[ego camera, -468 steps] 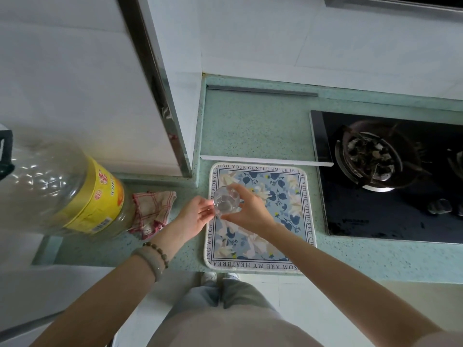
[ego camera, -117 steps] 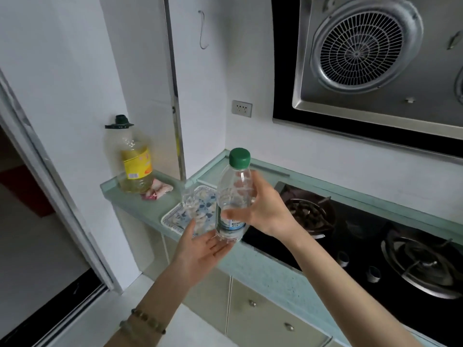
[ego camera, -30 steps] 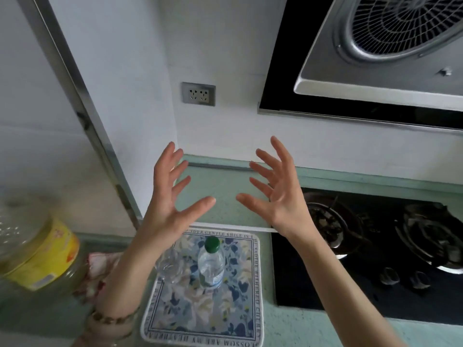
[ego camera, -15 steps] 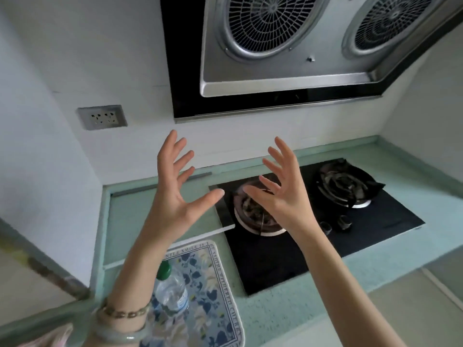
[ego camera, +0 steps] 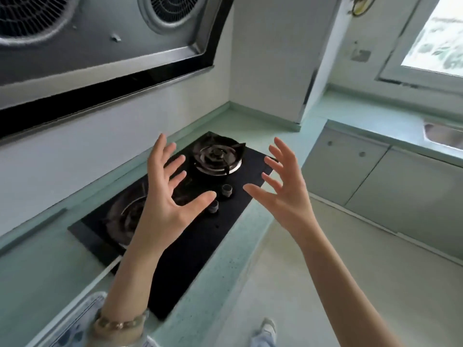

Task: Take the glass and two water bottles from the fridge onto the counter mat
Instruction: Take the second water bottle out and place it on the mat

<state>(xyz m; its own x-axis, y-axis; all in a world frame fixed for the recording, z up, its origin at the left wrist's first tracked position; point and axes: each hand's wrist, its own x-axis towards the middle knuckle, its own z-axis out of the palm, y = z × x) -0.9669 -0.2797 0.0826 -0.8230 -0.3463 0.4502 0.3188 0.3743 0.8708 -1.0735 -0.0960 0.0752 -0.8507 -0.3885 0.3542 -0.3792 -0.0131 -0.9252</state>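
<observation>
Only one view is here, a wide-angle camera on the person's head. It looks forward and down, tilted, close behind the left hand (ego camera: 167, 196) and the right hand (ego camera: 283, 194). The gas hob (ego camera: 193, 246) lies at centre, the range hood (ego camera: 100, 46) at upper left, the window (ego camera: 436, 33) at upper right, and the floor (ego camera: 263, 284) at lower right.

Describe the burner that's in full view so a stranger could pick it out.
Find the black hob sunk in the pale green counter. The burner sits at its far end, nearest the wall corner. Unlike the other burner, half hidden behind the left hand, it shows its whole steel ring.
</observation>
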